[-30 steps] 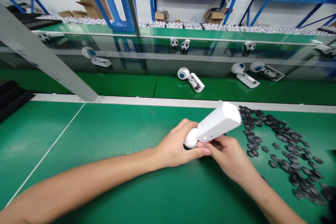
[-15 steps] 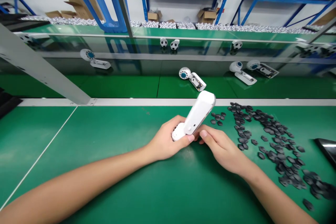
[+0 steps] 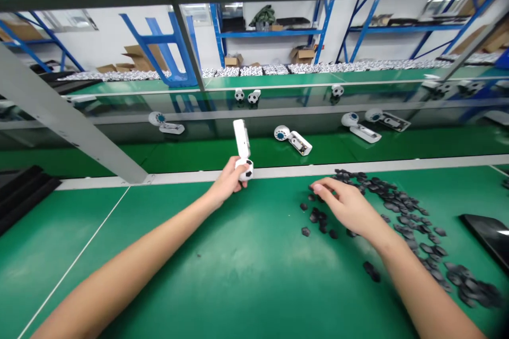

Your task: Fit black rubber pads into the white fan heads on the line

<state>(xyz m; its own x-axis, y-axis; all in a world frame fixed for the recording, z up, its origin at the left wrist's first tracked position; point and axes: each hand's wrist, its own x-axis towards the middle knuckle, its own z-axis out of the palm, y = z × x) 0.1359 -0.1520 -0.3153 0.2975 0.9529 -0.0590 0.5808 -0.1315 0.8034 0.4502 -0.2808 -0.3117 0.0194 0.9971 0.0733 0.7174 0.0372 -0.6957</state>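
My left hand (image 3: pixel 227 182) is closed around the football-patterned ball end of a white handheld device (image 3: pixel 241 144), holding it upright over the near edge of the conveyor belt (image 3: pixel 191 152). My right hand (image 3: pixel 345 206) reaches out over the green table (image 3: pixel 167 254), fingers loosely spread above a scatter of small black parts (image 3: pixel 401 212). Nothing shows in that hand.
More white devices (image 3: pixel 292 137) lie on the belt, with others at the left (image 3: pixel 164 123) and right (image 3: pixel 360 127). Football-patterned balls (image 3: pixel 246 96) sit on the far rail. A grey slanted beam (image 3: pixel 67 122) crosses the left. Black trays lie at the left edge (image 3: pixel 19 190) and right edge (image 3: pixel 487 233).
My left hand has carried the white device up and away towards the belt and turned it upright. My right hand has let go of it and moved right, over the black parts.
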